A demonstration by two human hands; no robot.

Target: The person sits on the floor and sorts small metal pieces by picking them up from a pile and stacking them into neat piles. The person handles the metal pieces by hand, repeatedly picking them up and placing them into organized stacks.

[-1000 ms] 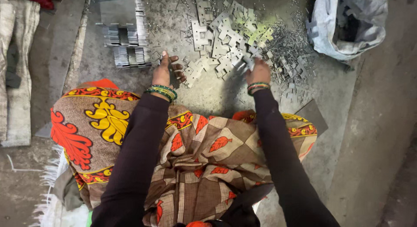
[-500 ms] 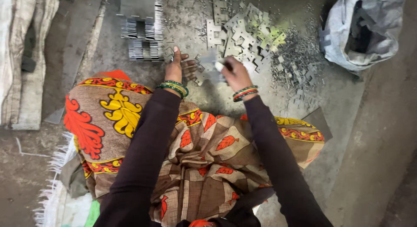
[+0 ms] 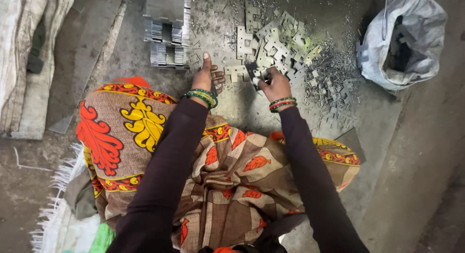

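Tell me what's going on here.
A person sits on the floor in a patterned wrap, sorting stamped metal pieces. The right hand holds one flat metal piece at the edge of a loose pile. The left hand rests open on the floor beside it. Neat stacks of plates stand to the left, and a grey sack lies to the right.

stacked plates (image 3: 167, 37) left, loose pile (image 3: 278, 42) right

Right hand (image 3: 273, 83) grips metal plate (image 3: 253, 70).
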